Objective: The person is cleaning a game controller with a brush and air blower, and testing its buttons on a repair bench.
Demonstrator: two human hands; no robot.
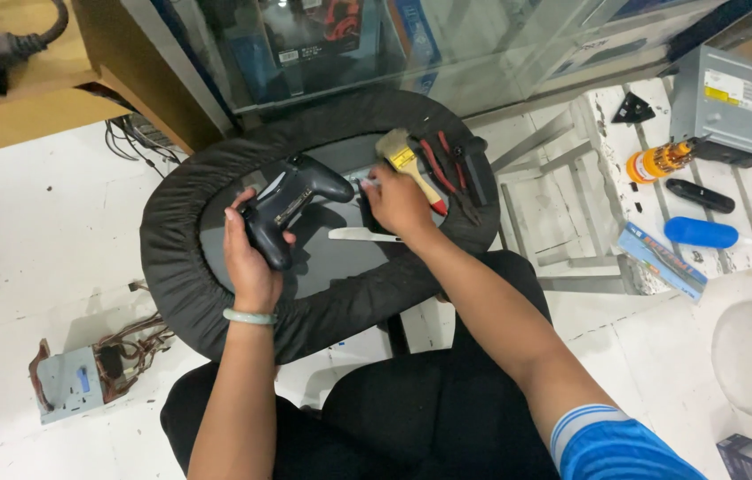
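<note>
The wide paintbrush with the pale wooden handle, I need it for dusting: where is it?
The paintbrush lies on the round black tray, far side, just beyond the right hand and beside red-handled pliers.

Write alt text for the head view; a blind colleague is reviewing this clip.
Seen from above, a seated person's left hand grips a black game controller over a round black padded tray, while the right hand reaches onto the tray near a paintbrush and red-handled pliers.
</note>
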